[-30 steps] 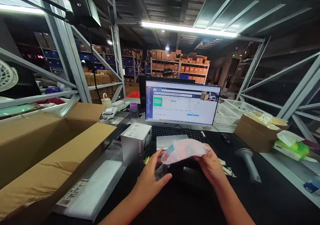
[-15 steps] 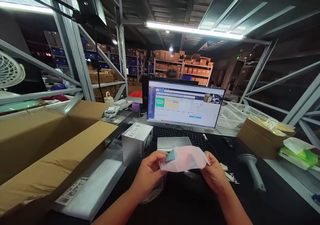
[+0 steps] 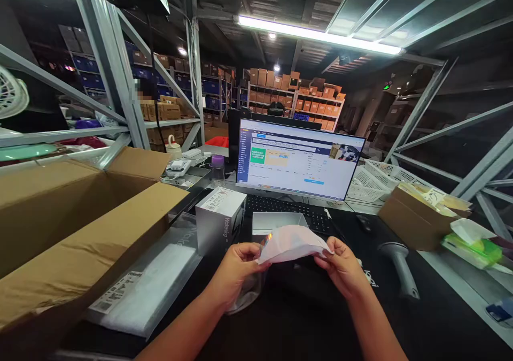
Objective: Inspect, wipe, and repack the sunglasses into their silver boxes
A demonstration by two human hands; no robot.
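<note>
Both my hands hold up a soft, pale pink translucent pouch (image 3: 292,244) above the black desk mat (image 3: 296,318). My left hand (image 3: 236,273) pinches its left end, where a small orange glint shows at the edge. My right hand (image 3: 340,267) grips its right corner. A clear plastic film (image 3: 249,291) hangs just below my left hand. Behind the pouch lies a shallow silver box lid (image 3: 277,222). A white-and-grey product box (image 3: 219,219) stands to the left of my left hand, not touching it.
An open cardboard carton (image 3: 76,216) sits at the left beside a white packet with a barcode label (image 3: 140,281). Ahead are a keyboard (image 3: 288,207) and monitor (image 3: 300,159). To the right lie a barcode scanner (image 3: 398,259), a cardboard box (image 3: 417,217) and a green tissue pack (image 3: 468,246).
The pouch has flattened and risen slightly, and its teal patch no longer shows. The clear film now hangs under my left hand. The whole view has tilted, shifting the scene upward.
</note>
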